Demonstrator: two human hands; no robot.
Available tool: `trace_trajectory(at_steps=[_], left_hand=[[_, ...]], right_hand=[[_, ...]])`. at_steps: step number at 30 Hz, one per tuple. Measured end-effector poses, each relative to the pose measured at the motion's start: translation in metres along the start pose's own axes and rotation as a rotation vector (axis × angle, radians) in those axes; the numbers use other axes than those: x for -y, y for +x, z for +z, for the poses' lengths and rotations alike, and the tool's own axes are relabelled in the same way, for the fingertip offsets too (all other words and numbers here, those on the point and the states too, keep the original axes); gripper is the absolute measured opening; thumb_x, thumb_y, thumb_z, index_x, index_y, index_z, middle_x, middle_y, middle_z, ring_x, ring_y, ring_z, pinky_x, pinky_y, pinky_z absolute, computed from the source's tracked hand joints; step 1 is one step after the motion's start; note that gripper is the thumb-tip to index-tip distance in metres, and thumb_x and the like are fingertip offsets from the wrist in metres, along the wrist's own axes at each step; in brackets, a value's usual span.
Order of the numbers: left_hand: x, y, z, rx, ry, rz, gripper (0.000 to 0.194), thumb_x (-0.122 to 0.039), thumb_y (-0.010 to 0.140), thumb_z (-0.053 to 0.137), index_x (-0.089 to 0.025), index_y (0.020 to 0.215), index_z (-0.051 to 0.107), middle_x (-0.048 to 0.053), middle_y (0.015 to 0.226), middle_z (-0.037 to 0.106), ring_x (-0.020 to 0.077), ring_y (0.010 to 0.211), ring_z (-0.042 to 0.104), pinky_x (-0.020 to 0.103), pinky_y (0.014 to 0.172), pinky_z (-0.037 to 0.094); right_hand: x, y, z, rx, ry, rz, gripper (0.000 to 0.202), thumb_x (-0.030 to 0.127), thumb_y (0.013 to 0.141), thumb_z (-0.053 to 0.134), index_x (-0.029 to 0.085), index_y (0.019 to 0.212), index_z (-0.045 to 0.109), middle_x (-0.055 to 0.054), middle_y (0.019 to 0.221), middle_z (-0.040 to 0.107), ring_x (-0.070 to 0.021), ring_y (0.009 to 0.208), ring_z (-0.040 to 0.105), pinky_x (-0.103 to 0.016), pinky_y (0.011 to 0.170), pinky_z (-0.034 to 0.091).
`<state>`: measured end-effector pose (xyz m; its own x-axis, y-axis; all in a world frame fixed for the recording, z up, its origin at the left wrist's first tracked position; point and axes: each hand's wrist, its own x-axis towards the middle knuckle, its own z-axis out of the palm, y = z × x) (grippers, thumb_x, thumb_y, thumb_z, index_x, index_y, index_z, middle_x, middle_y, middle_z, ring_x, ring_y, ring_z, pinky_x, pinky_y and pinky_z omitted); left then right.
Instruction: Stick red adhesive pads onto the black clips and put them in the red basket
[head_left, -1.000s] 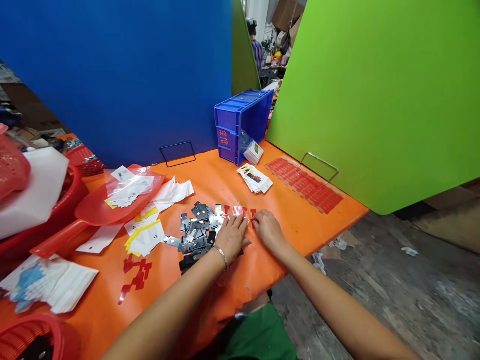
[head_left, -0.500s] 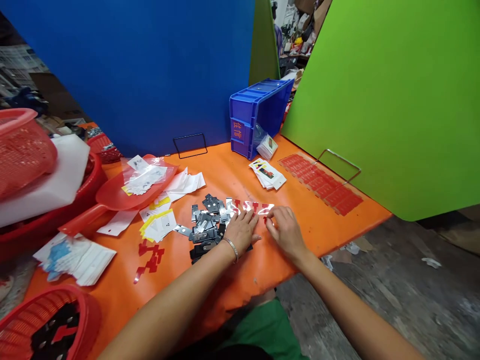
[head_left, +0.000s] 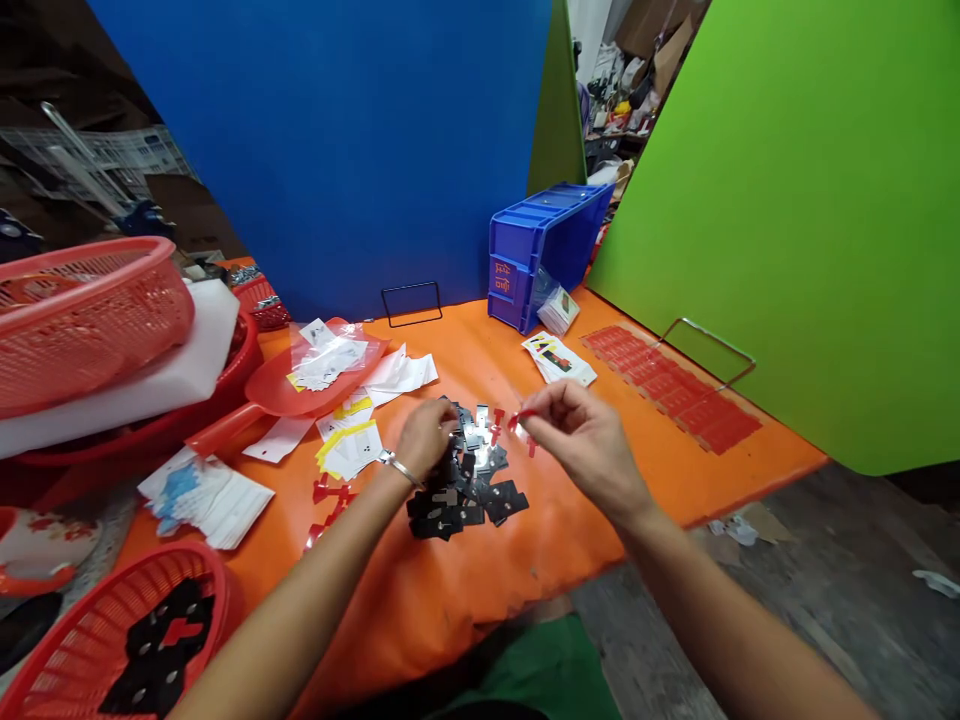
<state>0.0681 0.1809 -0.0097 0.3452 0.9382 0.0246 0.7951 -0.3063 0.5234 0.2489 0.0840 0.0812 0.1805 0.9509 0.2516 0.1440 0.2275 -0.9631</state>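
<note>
My right hand (head_left: 581,435) is raised over the orange table (head_left: 570,540), thumb and fingers pinching a small red piece (head_left: 528,413). On the left edge of a pile of black and silver metal parts (head_left: 472,485) is my left hand (head_left: 429,435), fingers curled together; what they grip, if anything, is hidden. Between the hands, a red T-shaped piece (head_left: 497,425) lies by the pile. More red pieces (head_left: 330,500) lie left of the pile, partly behind my left forearm.
A red scoop (head_left: 277,385) with bagged cards and white cards (head_left: 352,450) lie left. Red baskets (head_left: 217,600) stand at the left edge. Behind are a blue bin (head_left: 514,260), printed cards (head_left: 559,358) and red sheets (head_left: 675,390) beside a green panel (head_left: 787,250).
My left hand has moved left, off the red pieces and onto the pile's left side. My right hand has lifted with a red piece. The view has shifted, so the scene sits further right.
</note>
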Motion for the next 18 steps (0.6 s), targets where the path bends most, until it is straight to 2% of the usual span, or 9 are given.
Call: trace_trajectory(at_steps=[3, 6, 11, 18], left_hand=[[0.044, 0.007, -0.024, 0.014, 0.057, -0.173, 0.008, -0.024, 0.075, 0.059, -0.017, 0.074, 0.063, 0.004, 0.072, 0.064, 0.0177, 0.072, 0.059, 0.026, 0.067, 0.043], [0.067, 0.012, -0.024, 0.032, 0.074, -0.299, 0.017, -0.03, 0.071, 0.063, -0.017, 0.061, 0.061, 0.002, 0.056, 0.058, 0.0166, 0.06, 0.056, 0.025, 0.056, 0.038], [0.064, 0.017, -0.006, 0.037, 0.02, -0.402, 0.024, -0.028, 0.068, 0.065, -0.016, 0.05, 0.055, 0.0, 0.048, 0.052, 0.014, 0.051, 0.051, 0.025, 0.049, 0.031], [0.066, 0.017, 0.003, -0.039, -0.079, -0.469, 0.014, -0.027, 0.066, 0.069, -0.017, 0.066, 0.06, 0.002, 0.067, 0.063, 0.0161, 0.067, 0.06, 0.023, 0.059, 0.039]], right_hand=[[-0.033, -0.025, 0.01, 0.044, 0.064, 0.162, 0.017, 0.029, 0.069, 0.067, 0.019, 0.069, 0.054, 0.001, 0.064, 0.056, -0.0113, 0.06, 0.052, -0.023, 0.055, 0.042], [-0.061, -0.045, 0.017, 0.045, 0.092, 0.28, 0.023, 0.033, 0.066, 0.071, 0.019, 0.066, 0.053, 0.002, 0.062, 0.055, -0.0109, 0.057, 0.051, -0.023, 0.053, 0.041], [-0.072, -0.059, 0.018, 0.031, 0.11, 0.373, 0.031, 0.041, 0.061, 0.076, 0.019, 0.063, 0.053, 0.002, 0.06, 0.055, -0.0117, 0.055, 0.051, -0.025, 0.053, 0.042], [-0.07, -0.062, 0.023, 0.04, 0.103, 0.392, 0.033, 0.042, 0.058, 0.077, 0.018, 0.062, 0.055, 0.002, 0.058, 0.056, -0.0108, 0.053, 0.05, -0.024, 0.05, 0.04]])
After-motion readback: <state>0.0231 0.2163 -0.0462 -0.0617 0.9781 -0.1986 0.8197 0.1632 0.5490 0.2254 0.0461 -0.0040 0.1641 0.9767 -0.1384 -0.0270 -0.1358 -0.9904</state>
